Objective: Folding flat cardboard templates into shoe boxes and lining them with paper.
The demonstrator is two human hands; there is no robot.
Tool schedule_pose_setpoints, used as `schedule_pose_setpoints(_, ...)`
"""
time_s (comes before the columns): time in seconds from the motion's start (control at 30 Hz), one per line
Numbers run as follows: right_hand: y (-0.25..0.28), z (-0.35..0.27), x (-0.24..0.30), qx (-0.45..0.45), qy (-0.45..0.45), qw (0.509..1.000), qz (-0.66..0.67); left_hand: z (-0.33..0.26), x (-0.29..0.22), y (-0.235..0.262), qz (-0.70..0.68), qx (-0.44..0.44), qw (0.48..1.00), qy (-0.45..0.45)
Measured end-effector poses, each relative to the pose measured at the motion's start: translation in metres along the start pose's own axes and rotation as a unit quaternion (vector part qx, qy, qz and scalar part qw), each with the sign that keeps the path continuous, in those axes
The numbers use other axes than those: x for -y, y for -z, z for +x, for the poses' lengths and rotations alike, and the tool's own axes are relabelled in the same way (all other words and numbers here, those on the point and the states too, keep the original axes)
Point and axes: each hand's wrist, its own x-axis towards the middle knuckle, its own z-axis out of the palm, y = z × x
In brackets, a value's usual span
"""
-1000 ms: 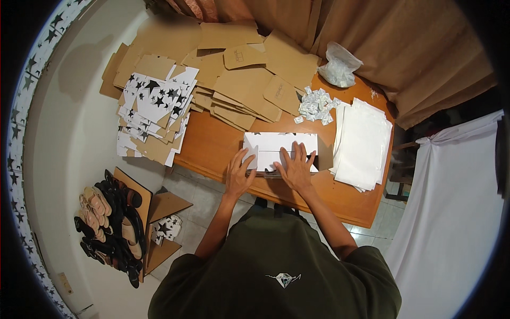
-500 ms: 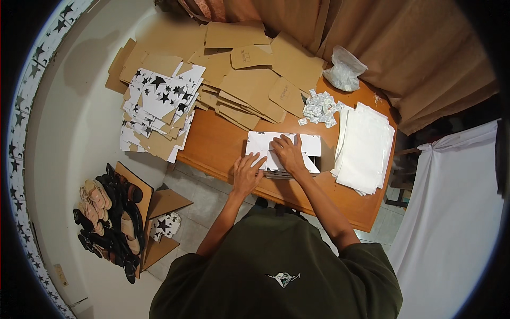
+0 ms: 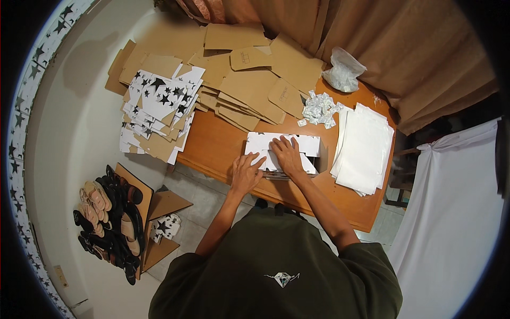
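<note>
A white cardboard box with black stars point(image 3: 309, 144) sits at the front edge of the wooden table, its white flaps folded over the top. At its right end a gap between the flaps shows brown cardboard. My left hand point(image 3: 246, 173) rests on the box's near left corner with fingers spread. On the middle of the top, my right hand point(image 3: 287, 157) lies palm down, fingers stretched over the flaps and pressing on them. The box's near side is partly hidden by my hands.
Flat brown cardboard pieces point(image 3: 247, 85) cover the table's far side. Star-patterned cut pieces point(image 3: 164, 95) are stacked at the left, white sheets point(image 3: 361, 146) at the right. Small white packets point(image 3: 320, 109) lie near a clear plastic bag point(image 3: 344, 72). Shoes point(image 3: 109, 212) stand on a rack at lower left.
Both hands stay on the box and have shifted only very slightly to the left. The flaps under my right hand look almost the same.
</note>
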Motion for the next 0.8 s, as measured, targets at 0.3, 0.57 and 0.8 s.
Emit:
schedule_pose_setpoints(0.3, -0.002, -0.007, -0.003, 0.016, -0.016, 0.999, 0.038, 0.004, -0.004, 0.002, -0.003, 0.032, 0.999, -0.014)
schedule_pose_setpoints(0.57, 0.068, -0.01, 0.016, -0.001, -0.049, 0.994, 0.097, 0.039, -0.014, -0.01, -0.036, -0.024, 0.999, -0.03)
schedule_pose_setpoints(0.8, 0.154, -0.051, -0.03, -0.197, -0.225, 0.942, 0.152, 0.086, -0.033, -0.021, -0.039, 0.054, 0.997, -0.033)
